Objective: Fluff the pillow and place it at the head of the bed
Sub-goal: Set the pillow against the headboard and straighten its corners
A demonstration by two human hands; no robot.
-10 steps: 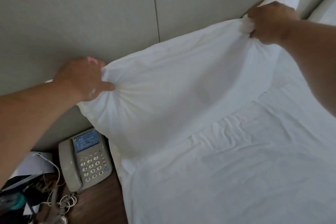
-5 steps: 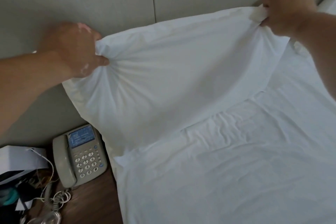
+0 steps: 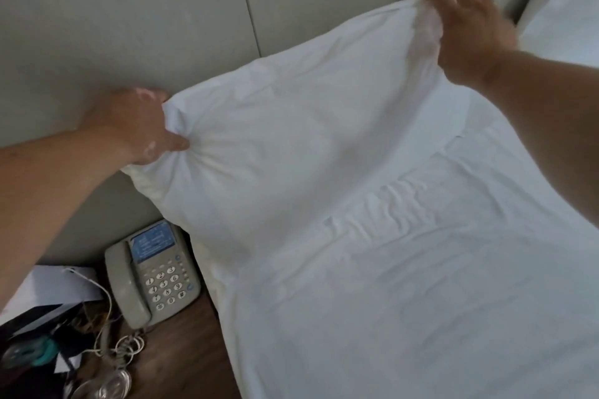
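Observation:
A white pillow [image 3: 301, 139] leans against the grey padded headboard [image 3: 129, 16] at the top of the bed [image 3: 437, 285], which has a wrinkled white sheet. My left hand [image 3: 136, 126] is clenched on the pillow's bunched left corner. At the upper right corner my right hand [image 3: 470, 29] pinches the fabric, its fingers partly spread over the top edge. The pillow's lower edge rests on the sheet.
A beige desk telephone [image 3: 152, 275] sits on a dark wooden nightstand [image 3: 181, 353] left of the bed, with coiled cords, a white box [image 3: 48, 288] and dark clutter beside it. A second white pillow [image 3: 564, 10] lies at the far right.
The pillow went up along the headboard half a second ago and has now come back down. Both hands dropped with it, and my right hand's fingers have loosened.

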